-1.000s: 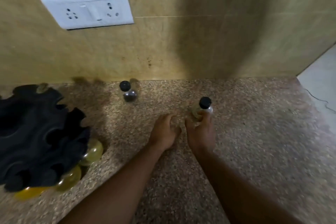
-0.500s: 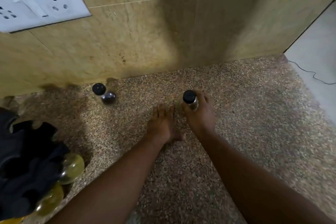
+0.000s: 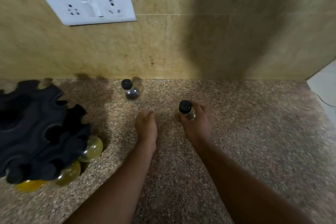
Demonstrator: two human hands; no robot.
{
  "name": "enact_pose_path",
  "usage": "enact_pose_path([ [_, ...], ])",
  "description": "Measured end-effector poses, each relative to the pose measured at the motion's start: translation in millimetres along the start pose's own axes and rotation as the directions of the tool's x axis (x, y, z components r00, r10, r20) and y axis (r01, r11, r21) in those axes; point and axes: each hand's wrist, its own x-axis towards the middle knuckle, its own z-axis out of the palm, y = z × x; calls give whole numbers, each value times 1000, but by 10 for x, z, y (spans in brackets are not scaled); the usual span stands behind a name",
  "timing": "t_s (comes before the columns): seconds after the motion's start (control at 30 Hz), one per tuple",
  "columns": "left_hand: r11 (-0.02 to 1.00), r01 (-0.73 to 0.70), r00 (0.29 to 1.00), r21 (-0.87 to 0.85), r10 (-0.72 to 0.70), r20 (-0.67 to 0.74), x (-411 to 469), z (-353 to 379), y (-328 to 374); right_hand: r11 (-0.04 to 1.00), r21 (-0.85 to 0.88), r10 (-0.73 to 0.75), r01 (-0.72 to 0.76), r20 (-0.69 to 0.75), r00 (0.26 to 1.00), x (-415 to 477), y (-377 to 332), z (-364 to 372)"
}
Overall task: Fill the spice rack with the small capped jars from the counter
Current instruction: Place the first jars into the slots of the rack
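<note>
Black-capped and clear-bodied, the small jar (image 3: 186, 112) sat in the right hand (image 3: 197, 123), whose grip was closed around the glass below the cap, thumb on the near side and fingers (image 3: 200, 108) curled round the far side; whether its base touched the speckled stone bench (image 3: 254, 132) or was just clear of it could not be told. The left hand (image 3: 146, 126) lay empty near the bench, fingers together and loosely extended, its grip slack on nothing. A second black-capped jar (image 3: 129, 89) stood near the back wall (image 3: 181, 45), well apart from both hands. The black spice rack (image 3: 36, 129) stood at the left, with yellowish jars (image 3: 91, 148) already seated in its lower pockets and several upper pockets looking vacant. The step in hand appeared to be carrying the gripped jar across to the rack. Doing it well would probably mean keeping hold on the glass body, not the cap, since a loose cap might slip; steering the jar over the left forearm instead of through it; and choosing a free pocket before arriving. The empty hand seemed well placed either to steady the rack or to collect the jar by the wall, so that both remaining jars could go in one trip
</note>
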Motion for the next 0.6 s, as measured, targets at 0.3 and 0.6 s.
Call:
enact_pose_path([
  [0.3,726,282,935,-627,-355,9,-8,-876,272,980,73,-197,185,233,952,-301,-655,482],
  [0.6,517,213,910,-829,-413,-23,-99,-1493,120,939,93,-337,332,450,827,-663,-1190,968],
])
